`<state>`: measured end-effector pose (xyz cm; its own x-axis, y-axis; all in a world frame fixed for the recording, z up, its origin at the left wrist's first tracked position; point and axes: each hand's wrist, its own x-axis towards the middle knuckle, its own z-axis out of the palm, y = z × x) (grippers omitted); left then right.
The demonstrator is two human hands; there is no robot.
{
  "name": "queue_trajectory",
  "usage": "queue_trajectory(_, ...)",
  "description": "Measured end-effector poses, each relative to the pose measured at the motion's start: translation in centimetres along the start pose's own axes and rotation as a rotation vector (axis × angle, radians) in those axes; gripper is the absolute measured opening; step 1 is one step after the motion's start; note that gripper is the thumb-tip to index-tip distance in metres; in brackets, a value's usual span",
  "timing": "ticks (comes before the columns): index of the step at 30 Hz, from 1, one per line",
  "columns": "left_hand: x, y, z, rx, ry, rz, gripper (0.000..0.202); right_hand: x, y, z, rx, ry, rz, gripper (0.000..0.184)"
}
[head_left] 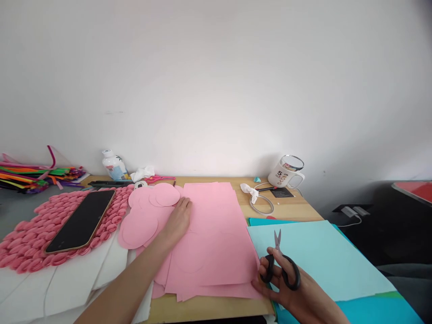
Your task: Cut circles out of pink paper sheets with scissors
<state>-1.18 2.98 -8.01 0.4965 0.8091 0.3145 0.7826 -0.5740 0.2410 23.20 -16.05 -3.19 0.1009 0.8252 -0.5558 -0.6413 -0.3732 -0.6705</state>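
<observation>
Holding black-handled metal scissors [277,243], right hand [290,288] half-curled beside rectangular pink paper sheets [216,238], left hand [180,219] flat on their left edge, white cylindrical mug [281,174] beyond their right, reading "5", "2".

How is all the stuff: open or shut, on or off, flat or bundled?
Scissors, blades slightly open, in the right hand
Phone, face up, screen dark
Pink sheets, stacked, left hand at one edge
Pink circles, cut out, overlapping
Pale blue sheet, flat
White bottle, cap on
Mug, upright
Pipe cleaners, bundled
</observation>
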Motion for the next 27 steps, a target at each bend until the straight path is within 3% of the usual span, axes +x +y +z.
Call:
queue_trajectory(7,0.0,-0.2,0.3,-0.007,0.02,0.003,0.043,0.8,0.2,1.4,-0.485,-0.254,-0.46,0.022)
queue_trajectory(11,0.0,-0.3,0.3,-0.024,0.035,0.001,0.042,2.2,-0.7,2.1,-0.673,-0.291,-0.624,0.02)
queue_trajectory(21,0.0,0.4,-0.2,-0.177,0.095,-0.052,0.029,7.4,0.0,4.4,-0.66,0.236,-0.764,0.03)
queue_trajectory(23,0.0,0.7,-0.2,-0.227,0.12,-0.091,0.035,8.1,-0.2,4.8,-0.626,0.25,-0.722,0.032)
queue_trajectory(27,0.0,1.2,-0.4,-0.353,0.169,-0.192,0.043,8.1,-1.0,6.4,-0.654,0.049,-0.591,0.025)
